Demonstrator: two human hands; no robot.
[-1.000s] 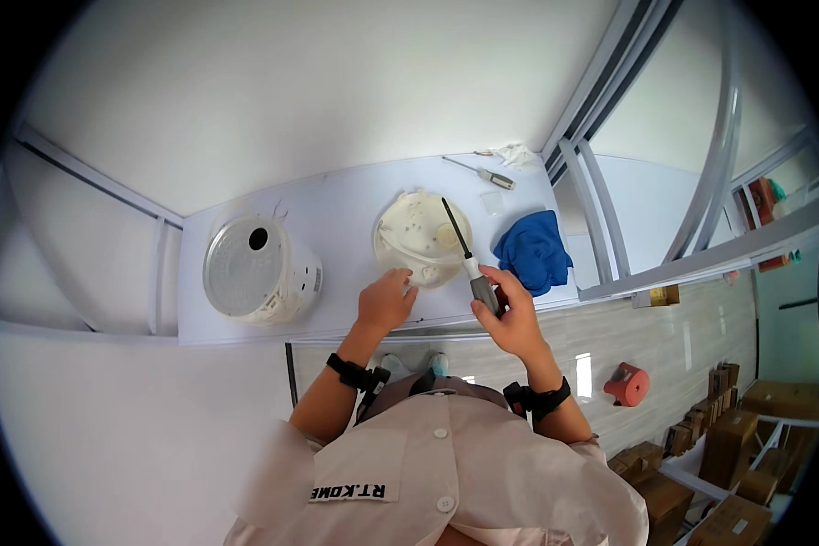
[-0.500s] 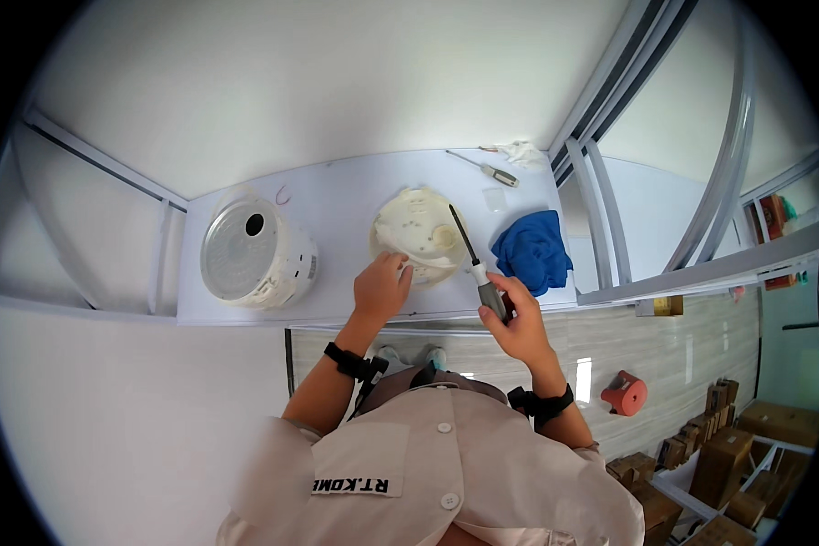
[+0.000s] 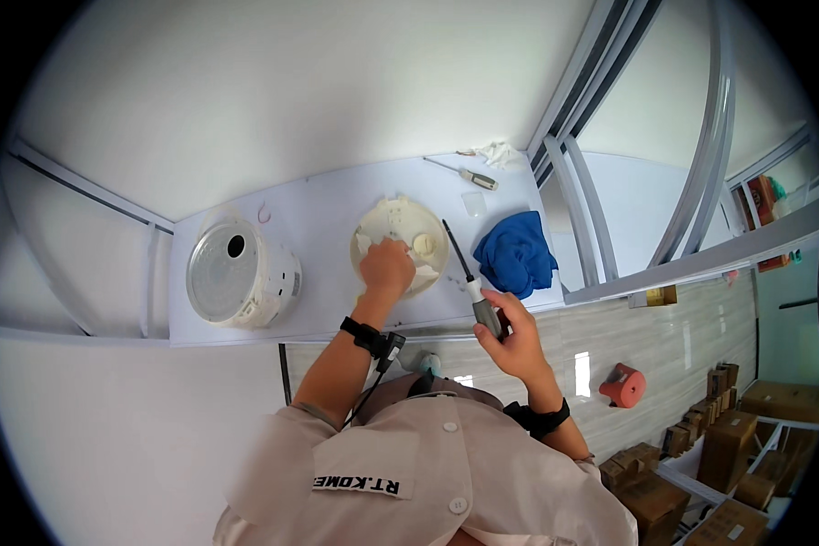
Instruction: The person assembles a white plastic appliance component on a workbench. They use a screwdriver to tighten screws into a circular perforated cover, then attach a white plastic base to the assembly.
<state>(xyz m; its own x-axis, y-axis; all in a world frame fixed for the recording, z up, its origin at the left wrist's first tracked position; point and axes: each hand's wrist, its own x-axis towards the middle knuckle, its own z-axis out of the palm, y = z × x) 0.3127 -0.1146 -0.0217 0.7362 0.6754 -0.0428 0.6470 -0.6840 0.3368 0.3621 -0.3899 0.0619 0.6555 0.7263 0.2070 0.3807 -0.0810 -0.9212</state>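
Observation:
My right hand (image 3: 518, 339) is closed round the grey-and-white handle of a screwdriver (image 3: 469, 281). Its dark shaft points up and away, just right of a round cream plastic cover (image 3: 394, 208). Over that cover, my left hand (image 3: 389, 267) reaches in with bunched fingers. Whatever is between its fingertips, if anything, is too small or hidden to make out. Inside the cover I see a raised round cream part (image 3: 424, 244) and white, sheet-like pieces; the hand hides some of the middle.
At the left of the white table (image 3: 323, 289) stands a white cylindrical appliance body (image 3: 246, 278) with a metal face. A blue cloth (image 3: 517, 255), a second screwdriver (image 3: 478, 179), a small clear piece (image 3: 473, 204) and a white rag (image 3: 496, 156) lie at the right. A red stool (image 3: 623, 386) stands on the floor.
My left hand has moved from the cover's near edge farther in over its middle, fingers now down inside. My right hand still holds the screwdriver in much the same place. The view has shifted slightly.

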